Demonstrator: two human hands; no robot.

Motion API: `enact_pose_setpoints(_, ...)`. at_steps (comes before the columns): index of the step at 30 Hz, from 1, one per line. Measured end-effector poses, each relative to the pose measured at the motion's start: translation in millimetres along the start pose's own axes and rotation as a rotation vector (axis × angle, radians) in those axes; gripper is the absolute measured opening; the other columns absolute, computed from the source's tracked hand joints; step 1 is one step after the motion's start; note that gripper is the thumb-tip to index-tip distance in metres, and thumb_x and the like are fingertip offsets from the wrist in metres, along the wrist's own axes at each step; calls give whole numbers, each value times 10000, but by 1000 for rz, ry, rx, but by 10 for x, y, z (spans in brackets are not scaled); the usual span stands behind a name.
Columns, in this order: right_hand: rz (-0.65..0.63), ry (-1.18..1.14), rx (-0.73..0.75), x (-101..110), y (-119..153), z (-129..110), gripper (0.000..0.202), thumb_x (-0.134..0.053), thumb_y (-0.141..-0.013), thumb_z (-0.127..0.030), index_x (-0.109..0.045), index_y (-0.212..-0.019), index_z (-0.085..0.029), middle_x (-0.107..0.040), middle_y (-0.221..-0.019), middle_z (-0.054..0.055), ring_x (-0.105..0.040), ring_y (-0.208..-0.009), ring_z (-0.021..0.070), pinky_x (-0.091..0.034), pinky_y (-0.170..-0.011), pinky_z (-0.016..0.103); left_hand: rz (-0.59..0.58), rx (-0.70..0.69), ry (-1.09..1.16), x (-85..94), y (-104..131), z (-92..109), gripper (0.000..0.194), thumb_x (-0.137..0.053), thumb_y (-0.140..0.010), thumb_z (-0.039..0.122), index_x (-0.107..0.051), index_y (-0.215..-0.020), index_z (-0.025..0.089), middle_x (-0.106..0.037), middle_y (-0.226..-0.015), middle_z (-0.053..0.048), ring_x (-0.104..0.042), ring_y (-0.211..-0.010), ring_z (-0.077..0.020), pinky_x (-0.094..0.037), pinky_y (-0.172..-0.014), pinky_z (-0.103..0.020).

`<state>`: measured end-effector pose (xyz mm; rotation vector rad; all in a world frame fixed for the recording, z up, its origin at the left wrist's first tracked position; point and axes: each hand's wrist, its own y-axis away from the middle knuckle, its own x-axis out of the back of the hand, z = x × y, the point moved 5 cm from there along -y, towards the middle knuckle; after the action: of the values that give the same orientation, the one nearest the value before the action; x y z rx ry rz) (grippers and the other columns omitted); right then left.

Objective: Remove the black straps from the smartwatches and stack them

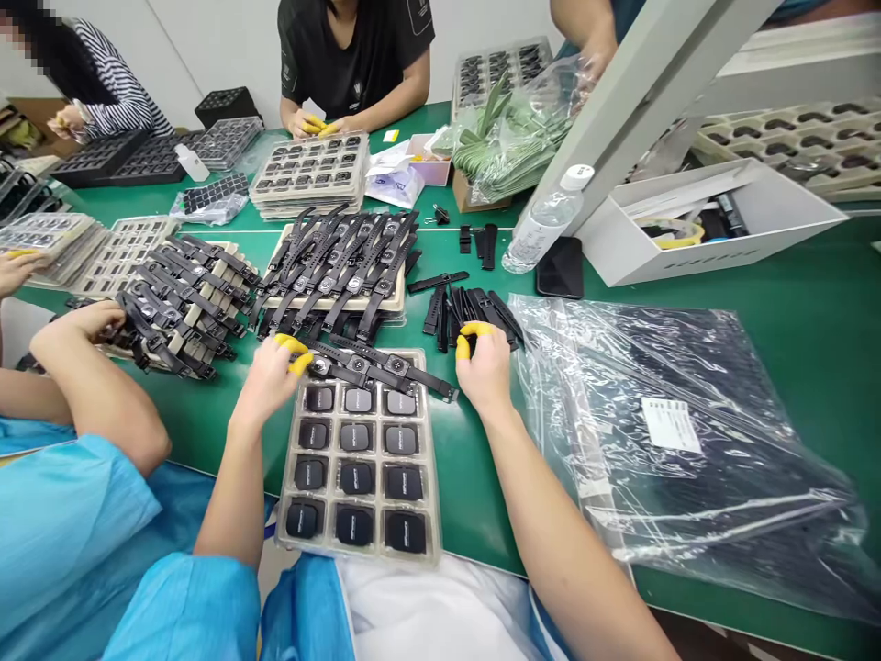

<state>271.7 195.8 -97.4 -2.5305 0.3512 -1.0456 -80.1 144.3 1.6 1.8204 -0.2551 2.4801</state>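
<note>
In front of me lies a beige tray (435,477) of dark square watch bodies (355,477). Across its far row rest a few black-strapped watches (358,364), sensor side up. My left hand (272,372), with yellow finger covers, is closed at the left end of these watches; what it pinches is too small to make out. My right hand (484,363), also with yellow covers, is at the near edge of a pile of loose black straps (451,312), its fingers curled down; their grip is partly hidden. Behind the tray stands a stack of strapped watches (337,266).
A large plastic bag (688,441) covers the right side. Beyond the straps are a bottle (549,220), a phone (560,267) and a white box (708,220). A co-worker's arm (103,367) reaches into another watch pile (189,308) at left; more people sit opposite.
</note>
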Motion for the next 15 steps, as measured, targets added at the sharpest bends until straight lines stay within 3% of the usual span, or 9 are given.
enact_pose_setpoints(3, 52, -46, -57, 2, -8, 73, 204, -495, -934, -201, -595, -1111, -192, -670, -1105, 171, -603, -1103, 329, -490, -991, 524, -130, -212, 137, -138, 137, 635, 201, -534, -1051, 351, -675, -1074, 209, -700, -1109, -71, -612, -1091, -233, -522, -980, -381)
enact_pose_setpoints(5, 80, -95, -86, 15, -7, 94, 240, -511, -920, -205, -589, -1148, -195, -671, -1110, 159, -611, -1103, 319, -497, -1005, 530, -237, -380, 53, -302, 231, 1093, 212, -533, -1054, 326, -682, -1108, 184, -700, -1124, -91, -613, -1090, -242, -525, -978, -389)
enact_pose_setpoints(7, 117, -153, -112, 56, -5, 88, 271, -520, -913, -199, -584, -1176, -202, -677, -1103, 136, -622, -1102, 300, -496, -1023, 528, -288, -438, -127, -460, 285, 1411, 221, -541, -1045, 306, -689, -1102, 152, -690, -1113, -118, -615, -1046, -265, -531, -911, -410)
enact_pose_setpoints(10, 216, -279, -178, 195, 3, 63, 277, -547, -925, -228, -575, -1199, -207, -673, -1090, 103, -649, -1058, 265, -508, -1020, 506, -335, -460, -342, -615, 298, 1651, 160, -578, -998, 208, -699, -1053, 120, -679, -1081, -139, -614, -1036, -285, -519, -833, -401)
enact_pose_setpoints(15, 507, -535, -278, 588, 32, 16, 283, -641, -934, -344, -575, -1173, -209, -620, -1100, 91, -654, -1046, 245, -522, -1013, 472, -362, -474, -456, -706, 231, 1732, 173, -548, -940, 78, -703, -1009, 110, -678, -1036, -165, -616, -1007, -295, -497, -767, -393)
